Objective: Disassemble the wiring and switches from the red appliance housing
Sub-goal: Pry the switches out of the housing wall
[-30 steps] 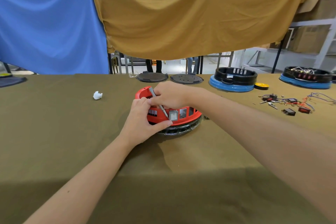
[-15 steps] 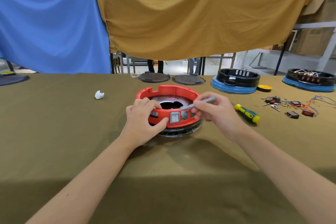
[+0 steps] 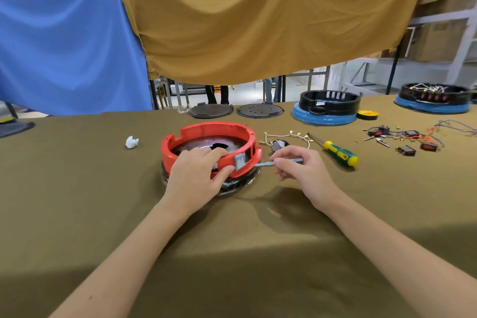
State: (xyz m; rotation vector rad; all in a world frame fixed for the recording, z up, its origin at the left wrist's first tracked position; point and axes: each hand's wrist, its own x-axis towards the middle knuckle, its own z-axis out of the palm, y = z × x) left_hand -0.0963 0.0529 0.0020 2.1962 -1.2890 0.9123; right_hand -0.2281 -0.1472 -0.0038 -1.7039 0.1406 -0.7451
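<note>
Head view: grey switch being pried from red housing w/ thin tool.

Red housing (image 3: 206, 131) is seen at table centre, on olive cloth (image 3: 77, 188), atop a dark base. Its near wall is gripped by left hand (image 3: 198, 175), fingers curled over the rim, thumb pressed beside grey switch (image 3: 239, 161), which sits tilted in its slot. A thin grey pry tool (image 3: 277, 162) is pinched in right hand (image 3: 304, 173), tip laid at the wall just right of the switch. Loose wiring w/ a removed switch (image 3: 281, 141) lies just beyond, screwdriver (image 3: 335, 152) nearby. Step judged: switch removal, approx. midway. Next, tip is prob. to be levered under the switch edge while the housing is held steady.
</note>
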